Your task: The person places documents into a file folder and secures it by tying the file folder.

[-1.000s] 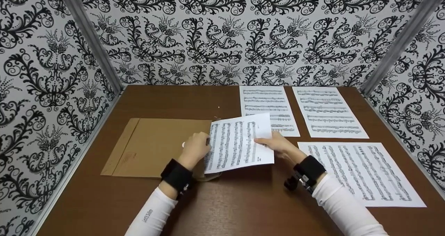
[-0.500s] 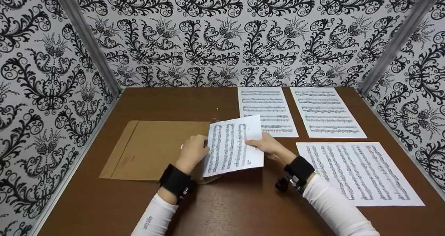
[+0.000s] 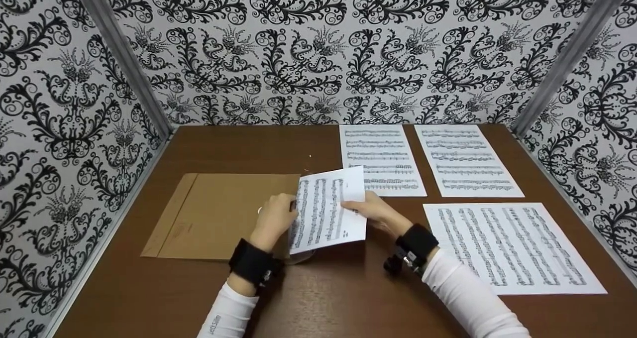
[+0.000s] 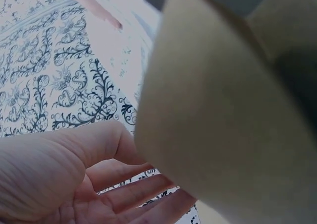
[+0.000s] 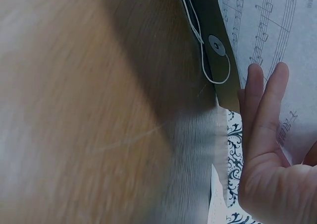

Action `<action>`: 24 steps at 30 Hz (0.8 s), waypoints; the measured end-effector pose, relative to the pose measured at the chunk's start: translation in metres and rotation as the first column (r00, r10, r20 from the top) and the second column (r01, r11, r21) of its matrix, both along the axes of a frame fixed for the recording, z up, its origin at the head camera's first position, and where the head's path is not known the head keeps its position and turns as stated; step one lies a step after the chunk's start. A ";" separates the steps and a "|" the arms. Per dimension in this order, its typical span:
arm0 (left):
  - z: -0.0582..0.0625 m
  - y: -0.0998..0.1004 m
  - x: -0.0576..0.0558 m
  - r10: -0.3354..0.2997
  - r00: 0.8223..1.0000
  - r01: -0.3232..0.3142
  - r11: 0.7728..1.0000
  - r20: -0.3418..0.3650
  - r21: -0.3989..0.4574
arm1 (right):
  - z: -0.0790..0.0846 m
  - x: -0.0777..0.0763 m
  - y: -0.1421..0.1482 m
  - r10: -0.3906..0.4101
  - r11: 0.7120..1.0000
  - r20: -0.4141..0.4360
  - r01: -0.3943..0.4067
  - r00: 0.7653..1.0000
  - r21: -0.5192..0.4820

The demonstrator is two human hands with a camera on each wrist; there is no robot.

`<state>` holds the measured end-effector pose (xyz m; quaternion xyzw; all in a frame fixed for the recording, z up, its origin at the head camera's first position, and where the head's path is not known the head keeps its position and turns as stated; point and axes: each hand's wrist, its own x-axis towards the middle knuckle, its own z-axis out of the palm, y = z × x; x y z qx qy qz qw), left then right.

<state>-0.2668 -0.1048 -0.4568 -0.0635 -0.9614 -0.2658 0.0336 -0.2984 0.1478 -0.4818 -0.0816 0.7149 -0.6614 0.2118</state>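
Observation:
A brown paper envelope (image 3: 224,213) lies on the left half of the table, its mouth facing right. My left hand (image 3: 275,218) grips the mouth's edge, thumb on one side and fingers on the other; the envelope's brown edge (image 4: 208,100) fills much of the left wrist view. A sheet of music (image 3: 323,208) runs into the mouth, its left part hidden inside. My right hand (image 3: 374,210) pinches the sheet's right edge, thumb on top and fingers underneath. In the right wrist view, a button with white string (image 5: 216,45) shows on the envelope flap, under the sheet.
Two music sheets lie side by side at the back right, a left one (image 3: 378,151) and a right one (image 3: 468,159). Another music sheet (image 3: 512,248) lies turned sideways at the front right. Patterned walls (image 3: 318,54) enclose the brown table (image 3: 318,298) at the back and sides.
My right hand has moved left with the sheet, and less of the sheet shows outside the envelope. My left hand keeps its grip at the mouth.

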 end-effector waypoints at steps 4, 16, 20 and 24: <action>0.001 0.000 0.001 0.005 1.000 -0.005 1.000 0.008 0.015 | -0.001 0.000 -0.003 0.011 1.000 -0.008 -0.011 1.000 -0.007; 0.003 0.000 0.001 0.002 1.000 -0.003 1.000 0.010 0.018 | -0.002 -0.003 -0.014 0.008 1.000 -0.003 -0.008 1.000 0.009; 0.004 0.000 0.001 0.001 1.000 -0.002 1.000 0.020 0.023 | -0.003 -0.005 -0.018 -0.018 0.999 -0.005 0.018 1.000 0.033; 0.005 0.001 0.001 0.001 0.999 -0.002 1.000 0.037 0.031 | -0.005 -0.006 -0.022 -0.029 0.999 0.000 0.029 1.000 0.017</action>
